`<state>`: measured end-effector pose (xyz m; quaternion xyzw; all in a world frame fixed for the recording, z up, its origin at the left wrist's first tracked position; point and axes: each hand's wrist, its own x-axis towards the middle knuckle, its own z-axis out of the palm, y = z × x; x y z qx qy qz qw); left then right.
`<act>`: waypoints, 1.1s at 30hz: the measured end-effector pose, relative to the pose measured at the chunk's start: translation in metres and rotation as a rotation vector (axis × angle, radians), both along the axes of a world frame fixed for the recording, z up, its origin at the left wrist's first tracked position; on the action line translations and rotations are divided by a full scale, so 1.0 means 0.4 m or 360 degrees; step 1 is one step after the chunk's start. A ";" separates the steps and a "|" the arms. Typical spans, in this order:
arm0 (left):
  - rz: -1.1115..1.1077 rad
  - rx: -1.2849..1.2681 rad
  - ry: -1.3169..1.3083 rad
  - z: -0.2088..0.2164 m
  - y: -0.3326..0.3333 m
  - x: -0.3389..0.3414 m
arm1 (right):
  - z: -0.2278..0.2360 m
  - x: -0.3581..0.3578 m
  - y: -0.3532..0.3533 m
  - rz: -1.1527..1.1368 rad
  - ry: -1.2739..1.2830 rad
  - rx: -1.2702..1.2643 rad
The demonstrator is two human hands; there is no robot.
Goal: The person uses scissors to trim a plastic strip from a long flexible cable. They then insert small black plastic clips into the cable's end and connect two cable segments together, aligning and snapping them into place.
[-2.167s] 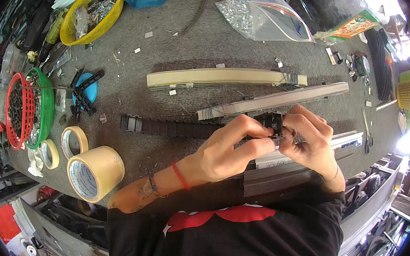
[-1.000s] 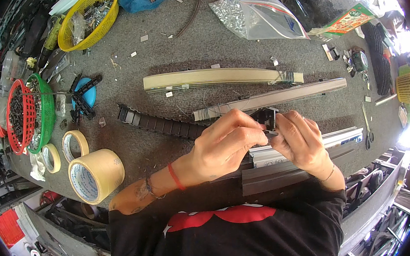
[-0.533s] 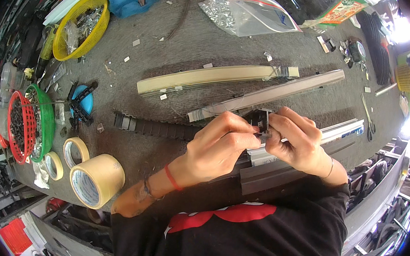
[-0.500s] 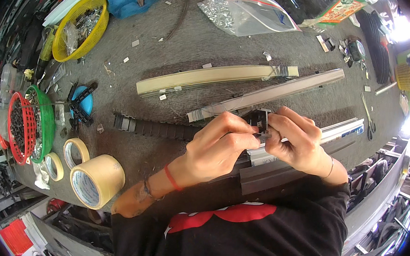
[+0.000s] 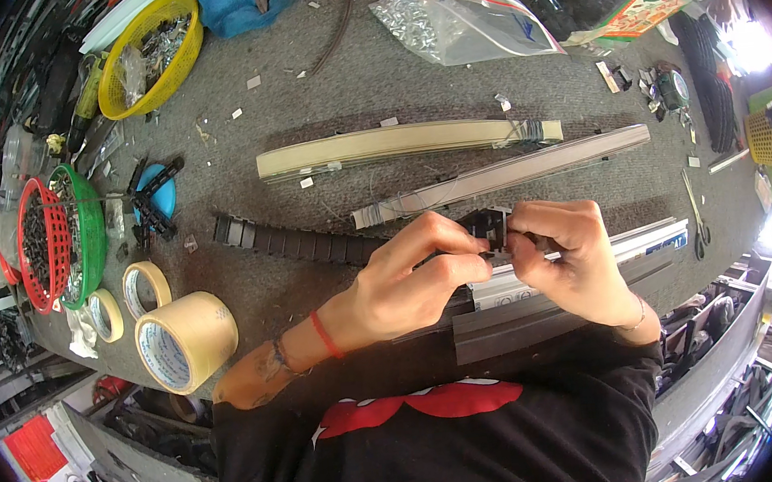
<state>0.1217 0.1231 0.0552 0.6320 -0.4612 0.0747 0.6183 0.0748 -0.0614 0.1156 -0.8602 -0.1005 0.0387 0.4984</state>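
Observation:
In front of my chest my left hand [image 5: 417,275] pinches a small black plastic part [image 5: 496,223] with an open, frame-like end. My right hand [image 5: 562,256] is closed at the right side of that same part, its thumb and fingertips pressed together there. Whatever tiny piece those fingertips may hold is hidden. A black segmented strip [image 5: 293,245] runs along the table from the left and passes behind my left hand. Whether the part joins that strip cannot be seen. Beneath my hands lie white profiles [image 5: 633,243] and a dark grey profile [image 5: 506,333].
Two bundles of pale strips, a cream one [image 5: 386,146] and a greyish one [image 5: 510,175], lie beyond my hands. At left are tape rolls [image 5: 188,342], a red basket [image 5: 44,241] and a green basket [image 5: 88,232]. Scissors [image 5: 698,220] lie right; a bag of metal pieces [image 5: 458,20] sits far.
My right hand has turned slightly and shifted a little to the right, with its fingers curled tighter. My left hand keeps its grip on the black part almost unmoved.

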 end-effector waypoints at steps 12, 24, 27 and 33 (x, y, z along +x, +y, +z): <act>-0.0103 0.0063 -0.0092 0.002 0.007 0.002 | 0.025 0.020 -0.031 0.0061 0.0884 0.0460; -0.0177 -0.0586 0.0535 0.125 0.057 0.024 | -0.030 0.003 0.027 0.0122 0.0045 0.0264; -0.0304 -0.0748 0.0648 0.145 0.062 0.018 | -0.023 -0.013 0.035 0.0248 -0.0041 0.0151; -0.0540 -0.0822 0.0894 0.169 0.064 -0.004 | -0.052 -0.022 0.065 0.0553 -0.0625 -0.0022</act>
